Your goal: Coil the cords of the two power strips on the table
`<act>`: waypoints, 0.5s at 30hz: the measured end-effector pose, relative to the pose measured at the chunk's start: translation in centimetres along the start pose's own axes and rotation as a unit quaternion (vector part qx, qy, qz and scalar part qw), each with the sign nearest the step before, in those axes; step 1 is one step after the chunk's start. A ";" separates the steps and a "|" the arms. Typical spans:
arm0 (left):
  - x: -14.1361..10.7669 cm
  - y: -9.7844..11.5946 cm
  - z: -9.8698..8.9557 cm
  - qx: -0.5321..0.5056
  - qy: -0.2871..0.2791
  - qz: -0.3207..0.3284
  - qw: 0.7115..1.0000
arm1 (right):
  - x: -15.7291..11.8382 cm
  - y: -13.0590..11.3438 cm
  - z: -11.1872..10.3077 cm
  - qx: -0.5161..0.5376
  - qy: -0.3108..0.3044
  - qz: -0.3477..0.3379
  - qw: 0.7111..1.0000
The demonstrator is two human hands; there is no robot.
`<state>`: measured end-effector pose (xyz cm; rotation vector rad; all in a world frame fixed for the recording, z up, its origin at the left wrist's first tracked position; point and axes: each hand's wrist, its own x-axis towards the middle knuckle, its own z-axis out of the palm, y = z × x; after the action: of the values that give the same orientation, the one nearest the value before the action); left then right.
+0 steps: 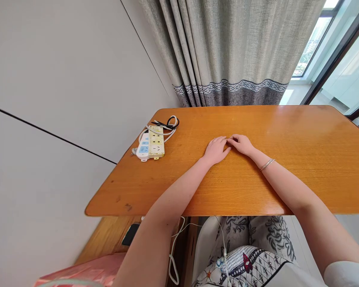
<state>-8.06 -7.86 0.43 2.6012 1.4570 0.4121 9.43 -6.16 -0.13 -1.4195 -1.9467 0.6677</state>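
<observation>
My left hand [217, 150] lies palm down on the brown wooden table [272, 131], its fingers stretched forward and the thumb out to the right. Beside it, my right hand [241, 144] rests on the tabletop with its fingers loosely extended, their tips meeting the fingers of the left hand. No object shows in either hand. A thin silver bracelet [267, 164] circles my right wrist. Left of the hands, two power strips [156, 145] lie side by side, one yellowed and one white with light blue sockets. A white and black cable [175, 122] is looped at their far end.
A white panelled wall [62, 79] borders the table's left side. Grey curtains [233, 48] hang behind the far edge, and a window [314, 44] is at the right. Below the near edge are a dark phone-like object [131, 234], a white cable [174, 267] and a pink item [86, 269].
</observation>
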 end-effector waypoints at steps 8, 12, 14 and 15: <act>0.3 -1.1 0.7 -0.083 0.076 -0.033 0.993 | -0.1 -0.2 -0.2 -0.005 -0.008 0.006 1.000; 1.8 -3.9 1.4 -0.152 0.192 -0.143 0.959 | -0.1 -0.2 -0.3 -0.006 -0.012 0.011 1.000; 2.9 -5.9 1.1 -0.168 0.240 -0.212 0.932 | 0.0 -0.2 -0.2 -0.006 -0.012 0.015 1.000; 3.5 -7.1 0.6 -0.165 0.264 -0.241 0.919 | 0.0 -0.2 -0.2 -0.006 -0.012 0.017 1.000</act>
<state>-11.92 -1.19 -1.30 1.8501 1.9028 1.2265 9.43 -6.19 0.20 -1.4621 -1.9510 0.6928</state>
